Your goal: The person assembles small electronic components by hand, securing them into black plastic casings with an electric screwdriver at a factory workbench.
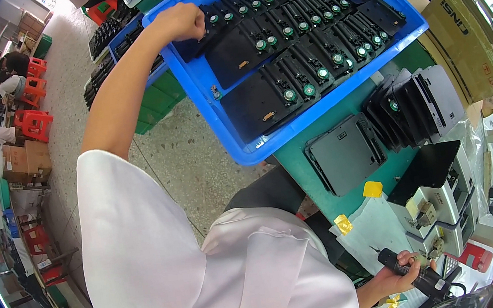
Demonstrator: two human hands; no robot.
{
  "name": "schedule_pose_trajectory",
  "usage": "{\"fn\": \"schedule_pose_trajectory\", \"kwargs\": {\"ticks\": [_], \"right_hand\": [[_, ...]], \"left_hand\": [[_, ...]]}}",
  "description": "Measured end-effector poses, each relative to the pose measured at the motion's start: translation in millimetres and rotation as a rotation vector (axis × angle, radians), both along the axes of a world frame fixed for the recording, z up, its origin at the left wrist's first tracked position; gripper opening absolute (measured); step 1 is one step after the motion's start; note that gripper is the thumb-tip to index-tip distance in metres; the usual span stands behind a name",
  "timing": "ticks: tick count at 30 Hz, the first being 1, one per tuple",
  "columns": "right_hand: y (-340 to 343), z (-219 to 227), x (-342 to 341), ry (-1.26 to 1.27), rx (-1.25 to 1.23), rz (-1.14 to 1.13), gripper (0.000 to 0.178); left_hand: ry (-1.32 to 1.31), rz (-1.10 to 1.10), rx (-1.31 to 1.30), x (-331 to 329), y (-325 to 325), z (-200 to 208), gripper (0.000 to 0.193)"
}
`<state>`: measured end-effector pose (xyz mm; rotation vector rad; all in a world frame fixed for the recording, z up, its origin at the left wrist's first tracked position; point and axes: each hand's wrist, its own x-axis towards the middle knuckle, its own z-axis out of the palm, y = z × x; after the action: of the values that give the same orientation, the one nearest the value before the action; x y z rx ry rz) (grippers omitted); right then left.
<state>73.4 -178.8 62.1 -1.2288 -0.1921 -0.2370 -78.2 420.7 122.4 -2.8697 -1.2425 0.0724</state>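
Left hand [183, 24] curls at a blue plastic bin's [327, 106] left corner, grasp unclear from here; right hand [402, 275] grips a black cylindrical screwdriver [429, 284].

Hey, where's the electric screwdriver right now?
In the head view, the electric screwdriver is at the lower right, held in the right hand, pictured just below the black-topped machine.

At upper centre there was one left hand [182, 22], at lower right one right hand [406, 273] and one screwdriver [428, 283], along the top three rows of parts [263, 92] in one large bin [316, 115], and at upper right one big carton [463, 47].
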Motion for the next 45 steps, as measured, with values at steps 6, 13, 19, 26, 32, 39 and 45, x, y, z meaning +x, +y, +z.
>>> {"fn": "schedule_pose_trajectory", "kwargs": {"ticks": [6, 13, 19, 26, 32, 39, 45], "right_hand": [[2.5, -2.4, 6.0, -0.037, -0.011, 0.042, 0.041], [4.7, -0.8, 4.2, -0.028, -0.011, 0.025, 0.041], [2.1, -2.4, 4.3, -0.018, 0.016, 0.043, 0.040], [5.9, 2.5, 0.6, -0.026, -0.019, 0.008, 0.042], [-2.2, 0.1, 3.2, -0.069, 0.034, 0.072, 0.040], [-8.6, -3.1, -3.2, -0.055, 0.064, 0.070, 0.039], [-11.7, 1.4, -12.1, -0.015, 0.084, -0.022, 0.046]], "left_hand": [[0.314, -0.074, -0.242, 0.6, -52.5, 20.7, 0.019], [-0.038, 0.120, 0.010, 3.6, -18.8, -11.5, 0.039], [-0.156, 0.018, 0.085, 13.3, -11.7, -27.7, 0.044], [-0.009, -0.055, 0.211, 28.4, -17.9, -30.2, 0.043], [0.111, -0.067, 0.310, 35.3, -28.0, -26.6, 0.041], [0.103, -0.062, 0.366, 47.0, -36.6, -14.4, 0.041], [0.062, -0.166, 0.511, 50.1, -64.3, 19.1, 0.039]]}}
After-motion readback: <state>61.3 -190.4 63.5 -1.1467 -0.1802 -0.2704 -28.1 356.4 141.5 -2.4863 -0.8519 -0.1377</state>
